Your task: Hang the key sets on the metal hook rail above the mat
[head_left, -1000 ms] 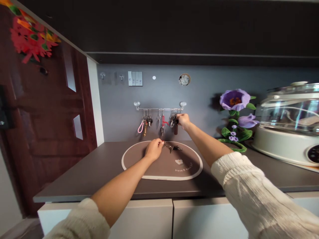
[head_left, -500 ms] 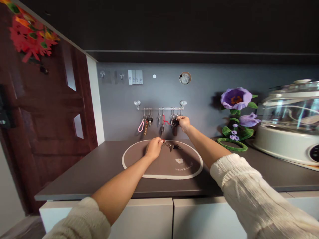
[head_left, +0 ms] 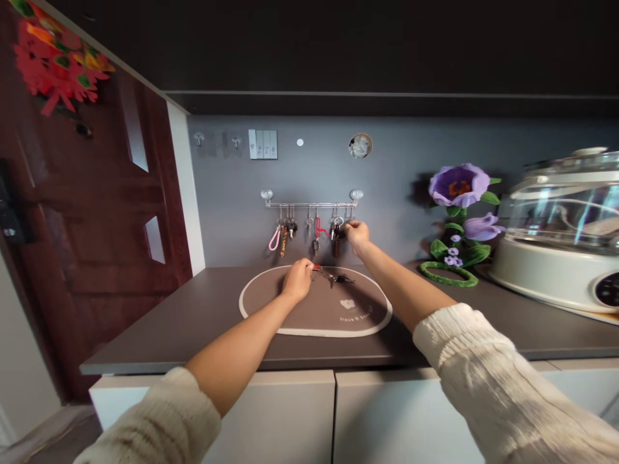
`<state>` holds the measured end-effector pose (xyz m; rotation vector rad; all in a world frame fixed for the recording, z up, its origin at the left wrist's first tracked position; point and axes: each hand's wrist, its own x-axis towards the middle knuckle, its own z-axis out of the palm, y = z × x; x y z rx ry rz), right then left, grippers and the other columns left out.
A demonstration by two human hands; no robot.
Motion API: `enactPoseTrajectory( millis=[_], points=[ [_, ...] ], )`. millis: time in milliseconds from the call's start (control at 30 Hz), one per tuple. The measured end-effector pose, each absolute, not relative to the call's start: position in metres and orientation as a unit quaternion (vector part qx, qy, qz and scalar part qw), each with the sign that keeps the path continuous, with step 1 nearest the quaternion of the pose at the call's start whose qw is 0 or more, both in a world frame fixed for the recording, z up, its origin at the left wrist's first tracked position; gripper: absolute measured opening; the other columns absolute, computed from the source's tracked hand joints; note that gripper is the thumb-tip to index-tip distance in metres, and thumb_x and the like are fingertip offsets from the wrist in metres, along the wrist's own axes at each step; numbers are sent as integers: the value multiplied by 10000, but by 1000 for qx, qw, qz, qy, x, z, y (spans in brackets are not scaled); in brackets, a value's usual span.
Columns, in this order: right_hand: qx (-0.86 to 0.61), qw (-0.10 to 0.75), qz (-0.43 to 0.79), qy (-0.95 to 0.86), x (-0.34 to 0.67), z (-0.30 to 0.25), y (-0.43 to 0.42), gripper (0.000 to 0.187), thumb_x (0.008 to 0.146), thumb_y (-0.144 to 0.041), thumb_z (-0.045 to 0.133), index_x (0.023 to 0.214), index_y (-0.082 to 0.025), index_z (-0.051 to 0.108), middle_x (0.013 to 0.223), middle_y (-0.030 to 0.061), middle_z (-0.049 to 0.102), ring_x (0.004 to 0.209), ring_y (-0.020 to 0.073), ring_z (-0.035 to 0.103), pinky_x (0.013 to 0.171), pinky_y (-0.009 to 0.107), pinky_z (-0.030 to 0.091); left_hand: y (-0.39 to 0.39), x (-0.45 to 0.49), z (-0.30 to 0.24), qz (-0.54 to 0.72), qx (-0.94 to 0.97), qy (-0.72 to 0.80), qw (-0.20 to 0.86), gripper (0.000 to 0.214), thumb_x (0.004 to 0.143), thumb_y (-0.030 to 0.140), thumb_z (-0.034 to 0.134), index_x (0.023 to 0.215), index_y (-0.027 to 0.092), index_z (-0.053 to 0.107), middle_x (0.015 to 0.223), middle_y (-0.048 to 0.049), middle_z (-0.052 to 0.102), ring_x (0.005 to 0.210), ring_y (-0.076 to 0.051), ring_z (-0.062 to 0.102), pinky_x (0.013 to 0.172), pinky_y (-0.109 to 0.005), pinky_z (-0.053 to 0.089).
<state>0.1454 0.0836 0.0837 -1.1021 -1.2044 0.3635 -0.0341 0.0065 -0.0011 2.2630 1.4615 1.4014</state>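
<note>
My left hand [head_left: 298, 280] is low over the brown mat [head_left: 309, 316], fingers closed in a pinch at one end of a keychain [head_left: 316, 267] with a red part. Dark keys [head_left: 341, 279] lie on the mat just right of it. Higher up, my right hand [head_left: 358, 237] pinches the edge of a bunch of keys [head_left: 337, 235] that hangs from the clear hook rail [head_left: 312, 205]. Its fingertips partly cover that bunch. Left of it on the rail hang a red strap [head_left: 318, 227] with a key, a pink loop [head_left: 275, 239] and more keys [head_left: 292, 228].
A purple fabric flower [head_left: 459, 187] with a green base stands on the dark counter [head_left: 184, 322] at right, beside a white appliance [head_left: 561, 264] with a clear lid. A dark shelf [head_left: 338, 51] overhangs the wall. Red flowers hang on the wooden door [head_left: 106, 225].
My view has shifted slightly, so the counter and rail sit a little higher. The red part beside my left hand shows more. Both hands stay at nearly the same places.
</note>
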Motion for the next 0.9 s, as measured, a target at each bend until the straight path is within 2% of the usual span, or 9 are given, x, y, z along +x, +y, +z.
enactPoseTrajectory(
  millis=[67, 133, 267, 367, 633, 900],
  points=[
    [-536, 693, 157, -455, 141, 84, 72, 137, 687, -197, 491, 819, -173, 522, 899, 55, 595, 798, 130, 527, 754, 253, 404, 7, -35, -1, 460, 744, 482, 51, 200, 820, 185, 364, 740, 166, 546, 795, -56, 596, 793, -156, 524, 753, -282, 387],
    [-526, 697, 160, -460, 136, 82, 59, 149, 696, -196, 500, 842, -177, 520, 931, 53, 591, 812, 125, 528, 758, 245, 405, 7, -35, -1, 459, 744, 483, 53, 193, 817, 178, 370, 746, 167, 550, 801, -57, 596, 807, -158, 523, 766, -285, 389],
    [-467, 649, 236, -553, 131, 66, 32, 39, 698, -204, 513, 714, -175, 534, 710, 21, 584, 643, 113, 513, 656, 254, 415, 7, -36, -1, 458, 749, 475, 57, 174, 808, 173, 395, 756, 172, 561, 836, -58, 599, 833, -161, 524, 782, -288, 393],
    [-450, 603, 269, -602, 132, 46, 19, 33, 668, -190, 544, 682, -162, 555, 644, 7, 571, 582, 101, 496, 619, 255, 405, 8, -36, -1, 454, 754, 472, 55, 162, 804, 178, 411, 771, 177, 569, 856, -60, 600, 847, -166, 524, 795, -295, 395],
    [-525, 442, 153, -711, 138, 13, 14, 85, 550, -149, 672, 569, -202, 609, 546, -23, 577, 556, 115, 487, 608, 249, 365, 4, -36, -1, 432, 773, 461, 54, 137, 784, 171, 444, 759, 180, 579, 845, -58, 603, 846, -176, 520, 797, -303, 393],
    [-565, 321, 21, -760, 131, 13, 19, 49, 634, -178, 637, 595, -205, 649, 664, 27, 626, 633, 165, 540, 617, 264, 352, 2, -36, 0, 428, 775, 459, 69, 121, 765, 151, 467, 719, 171, 577, 789, -48, 595, 771, -154, 517, 734, -279, 402]
  ],
)
